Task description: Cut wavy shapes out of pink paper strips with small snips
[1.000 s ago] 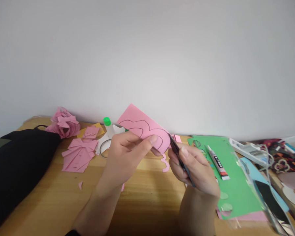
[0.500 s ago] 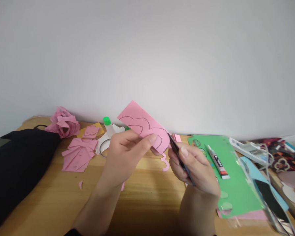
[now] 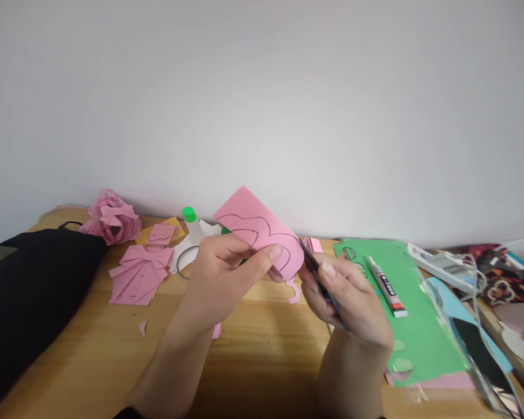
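Observation:
A piece of pink paper [image 3: 248,212] with a curvy dark outline drawn on it is pinched between the thumb and fingers of my left hand [image 3: 227,273]. Its right edge is rounded. My right hand [image 3: 344,285] grips a dark cutting tool, which looks like scissors [image 3: 315,270]; their tip meets the paper's right edge. My fingers cover the handles. Below the paper, a small curved pink cutout [image 3: 293,293] lies on the wooden table [image 3: 262,355], partly hidden behind the sheet.
Left are a black cloth bag [image 3: 39,297], folded pink paper [image 3: 142,276], a pink paper flower [image 3: 113,215] and a green-capped glue stick [image 3: 192,224]. Right are a glue tube [image 3: 388,288] on green sheets [image 3: 428,331], a power strip [image 3: 441,267] and a phone [image 3: 480,355].
The pink paper has dipped slightly down and to the right in my left hand, covering more of the small curved cutout. My right hand and the scissors have barely moved.

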`<state>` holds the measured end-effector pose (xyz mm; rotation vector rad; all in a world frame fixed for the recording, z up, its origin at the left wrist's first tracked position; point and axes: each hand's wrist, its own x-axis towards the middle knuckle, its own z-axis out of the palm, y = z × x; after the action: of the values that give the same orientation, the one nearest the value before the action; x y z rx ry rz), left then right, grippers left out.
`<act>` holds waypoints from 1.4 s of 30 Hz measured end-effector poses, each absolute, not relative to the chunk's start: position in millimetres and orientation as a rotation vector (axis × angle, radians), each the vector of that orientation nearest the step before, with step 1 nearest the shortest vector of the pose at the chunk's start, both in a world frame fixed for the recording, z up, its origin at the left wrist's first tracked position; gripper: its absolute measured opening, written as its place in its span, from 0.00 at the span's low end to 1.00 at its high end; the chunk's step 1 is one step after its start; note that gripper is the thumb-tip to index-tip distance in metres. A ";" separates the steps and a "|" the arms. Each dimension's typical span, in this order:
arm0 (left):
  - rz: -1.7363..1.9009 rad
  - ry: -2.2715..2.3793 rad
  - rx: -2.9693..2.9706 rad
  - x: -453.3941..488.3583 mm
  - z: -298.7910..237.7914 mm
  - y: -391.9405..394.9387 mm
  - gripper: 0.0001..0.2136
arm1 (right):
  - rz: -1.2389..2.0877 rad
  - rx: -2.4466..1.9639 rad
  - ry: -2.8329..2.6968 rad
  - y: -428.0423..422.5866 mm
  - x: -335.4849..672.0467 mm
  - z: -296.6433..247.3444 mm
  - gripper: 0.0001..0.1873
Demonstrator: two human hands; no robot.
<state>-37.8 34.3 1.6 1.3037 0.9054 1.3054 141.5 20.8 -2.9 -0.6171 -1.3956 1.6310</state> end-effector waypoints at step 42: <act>1.445 0.949 1.288 -32.7 1.9 33.7 0.15 | 1.631 -0.671 -1.361 20.7 140.4 -3.5 0.23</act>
<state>-32.7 33.7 1.9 1.2875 0.9493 1.4453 140.4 20.7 -3.5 -0.6711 -1.3611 1.6312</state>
